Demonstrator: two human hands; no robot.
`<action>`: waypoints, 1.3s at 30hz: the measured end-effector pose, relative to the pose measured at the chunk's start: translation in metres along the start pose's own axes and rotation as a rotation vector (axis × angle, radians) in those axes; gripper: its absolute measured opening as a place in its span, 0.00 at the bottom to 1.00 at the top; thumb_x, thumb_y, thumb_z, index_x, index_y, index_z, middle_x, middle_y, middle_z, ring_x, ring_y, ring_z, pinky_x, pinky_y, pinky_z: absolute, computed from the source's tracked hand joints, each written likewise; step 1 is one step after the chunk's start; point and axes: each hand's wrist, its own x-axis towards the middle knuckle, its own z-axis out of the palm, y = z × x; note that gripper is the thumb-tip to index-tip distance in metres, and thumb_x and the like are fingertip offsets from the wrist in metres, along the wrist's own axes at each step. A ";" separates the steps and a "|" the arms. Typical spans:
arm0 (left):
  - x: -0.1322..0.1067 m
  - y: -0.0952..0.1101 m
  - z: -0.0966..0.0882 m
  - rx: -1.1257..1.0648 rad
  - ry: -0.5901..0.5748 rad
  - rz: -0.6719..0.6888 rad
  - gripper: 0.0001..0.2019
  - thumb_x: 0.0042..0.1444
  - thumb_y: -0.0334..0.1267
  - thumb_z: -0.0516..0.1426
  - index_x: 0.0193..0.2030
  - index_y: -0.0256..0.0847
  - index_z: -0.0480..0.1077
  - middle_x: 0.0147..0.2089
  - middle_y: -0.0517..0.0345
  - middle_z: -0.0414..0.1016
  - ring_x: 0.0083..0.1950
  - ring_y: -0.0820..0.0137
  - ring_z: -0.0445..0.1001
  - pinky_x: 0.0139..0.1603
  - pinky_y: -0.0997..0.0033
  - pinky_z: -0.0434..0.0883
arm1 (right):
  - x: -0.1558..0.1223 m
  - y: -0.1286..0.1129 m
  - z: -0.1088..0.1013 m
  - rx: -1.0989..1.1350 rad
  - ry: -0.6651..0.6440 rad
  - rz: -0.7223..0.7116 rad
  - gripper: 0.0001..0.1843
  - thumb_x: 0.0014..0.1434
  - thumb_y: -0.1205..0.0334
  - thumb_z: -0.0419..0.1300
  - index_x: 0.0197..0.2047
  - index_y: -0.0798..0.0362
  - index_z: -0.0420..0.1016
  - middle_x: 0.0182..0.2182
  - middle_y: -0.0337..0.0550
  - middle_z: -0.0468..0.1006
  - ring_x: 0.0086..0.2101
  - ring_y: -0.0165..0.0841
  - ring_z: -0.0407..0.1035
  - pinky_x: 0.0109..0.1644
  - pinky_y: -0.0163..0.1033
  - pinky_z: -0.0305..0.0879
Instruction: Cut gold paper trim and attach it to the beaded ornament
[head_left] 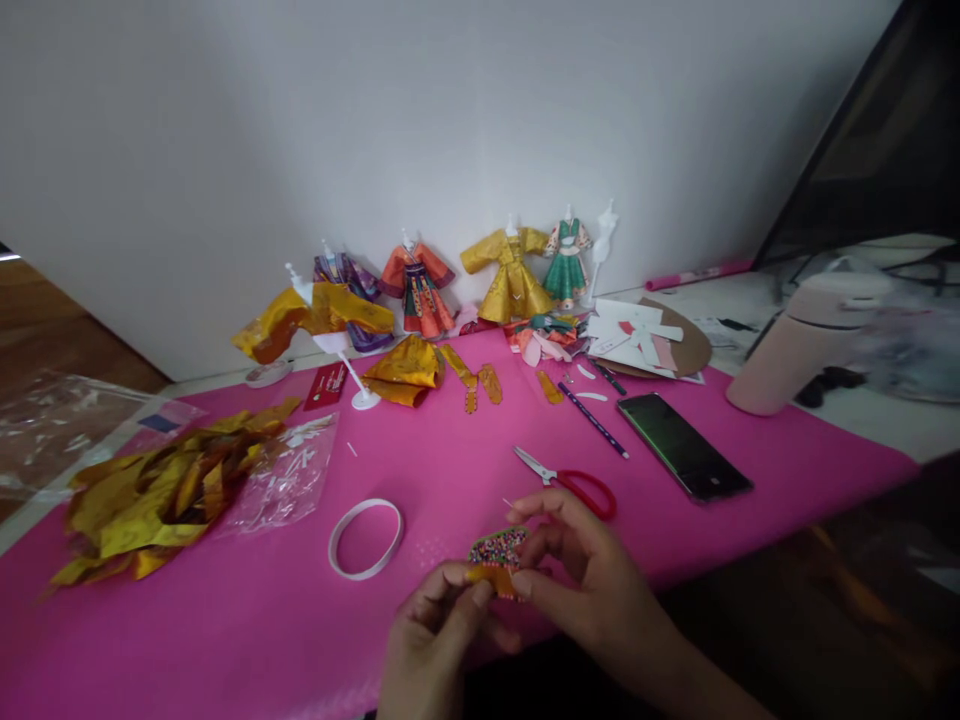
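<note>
Near the front edge of the table, my left hand (442,625) pinches a small golden fabric piece (495,579) between thumb and fingers. My right hand (574,565) is on the right end of the same piece, its thumb pressed to the edge and its fingers curled above. Tiny pinkish dots line the fabric's edge. A thin pale sliver, too small to name, shows by the right index fingertip. Just behind the fabric is a green-rimmed oval holder of multicoloured beads (498,547), partly hidden by my fingers. Red-handled scissors (589,490) lie beyond my right hand.
A white ring-shaped roll (332,545) lies left of my hands, with golden fabric scraps (165,490) farther left. A phone (682,445), a pencil (596,422) and a pink bottle (787,345) are to the right. Small dressed stands, including a yellow robe (512,275), line the wall.
</note>
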 end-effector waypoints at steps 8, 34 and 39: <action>-0.001 0.004 0.009 0.031 0.041 0.044 0.15 0.43 0.48 0.72 0.25 0.41 0.76 0.15 0.64 0.74 0.19 0.77 0.67 0.31 0.78 0.70 | -0.002 -0.009 0.000 -0.038 -0.020 -0.042 0.22 0.46 0.70 0.59 0.47 0.49 0.69 0.39 0.41 0.74 0.39 0.35 0.72 0.45 0.44 0.70; 0.005 0.004 0.006 0.066 0.037 0.123 0.14 0.44 0.48 0.71 0.27 0.40 0.77 0.17 0.62 0.75 0.22 0.73 0.72 0.32 0.77 0.70 | 0.002 -0.005 -0.001 -0.039 0.009 -0.023 0.19 0.48 0.66 0.59 0.46 0.50 0.69 0.42 0.43 0.73 0.35 0.32 0.72 0.42 0.44 0.69; 0.006 0.006 0.006 0.030 0.025 0.111 0.13 0.45 0.46 0.70 0.27 0.40 0.76 0.19 0.62 0.76 0.25 0.69 0.75 0.35 0.74 0.71 | 0.002 -0.004 -0.001 -0.061 0.004 -0.022 0.20 0.47 0.66 0.60 0.46 0.50 0.69 0.41 0.43 0.74 0.34 0.33 0.72 0.40 0.43 0.68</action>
